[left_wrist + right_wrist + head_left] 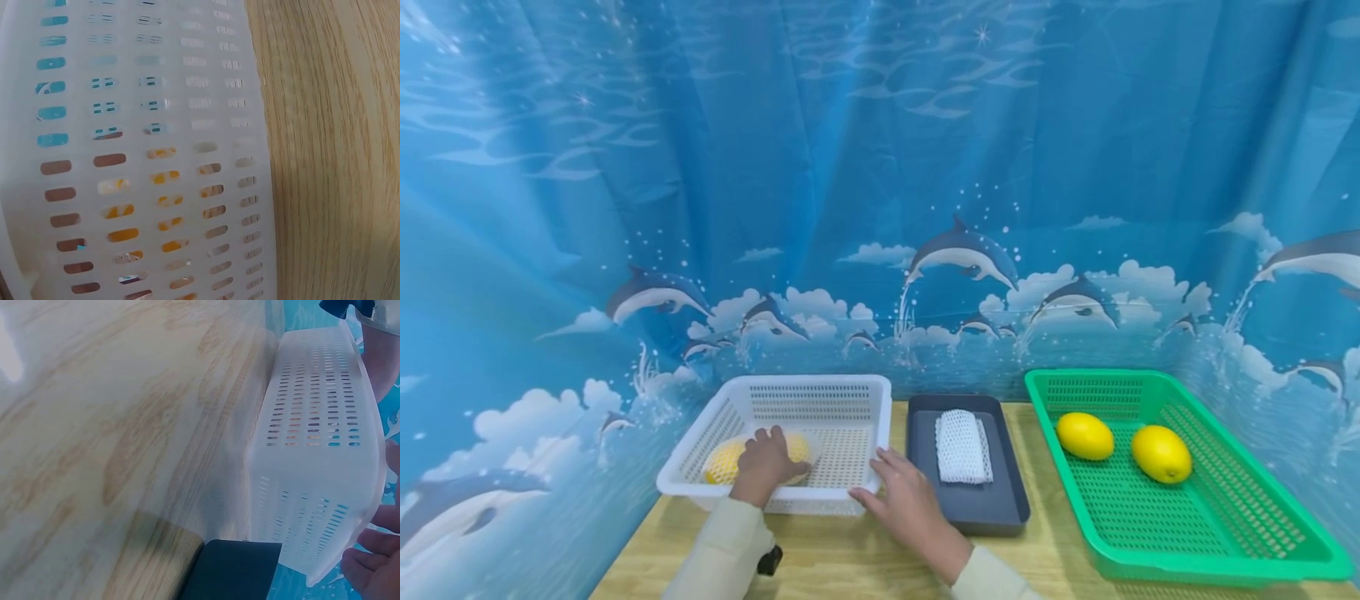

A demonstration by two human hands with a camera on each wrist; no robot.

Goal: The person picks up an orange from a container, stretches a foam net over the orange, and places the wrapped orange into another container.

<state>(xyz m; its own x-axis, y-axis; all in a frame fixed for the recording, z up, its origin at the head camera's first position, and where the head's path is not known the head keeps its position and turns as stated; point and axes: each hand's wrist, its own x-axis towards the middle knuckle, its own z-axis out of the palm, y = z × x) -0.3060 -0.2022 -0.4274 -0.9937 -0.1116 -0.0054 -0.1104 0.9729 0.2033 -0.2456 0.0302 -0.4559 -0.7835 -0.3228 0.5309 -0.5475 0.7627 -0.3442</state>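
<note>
Inside the white basket (820, 492), at its left front, lie yellow lemons (722, 463) in white foam net sleeves. My left hand (763, 467) reaches over the front rim and holds the right-hand netted lemon (799, 447), thumb along its near side. Slots in the basket wall (140, 169) show yellow patches and parts of this hand in the left wrist view. At the basket's front right corner, my right hand (906, 496) touches the rim with fairly straight fingers. The right wrist view shows the right fingers (378, 550) beside that rim.
Right of the basket, a dark grey tray (966, 512) bears white foam net sleeves (961, 447). Farther right, a green basket (1187, 562) contains two bare lemons (1162, 454). All stand on a wooden table (835, 554) before a blue dolphin-print curtain (880, 167).
</note>
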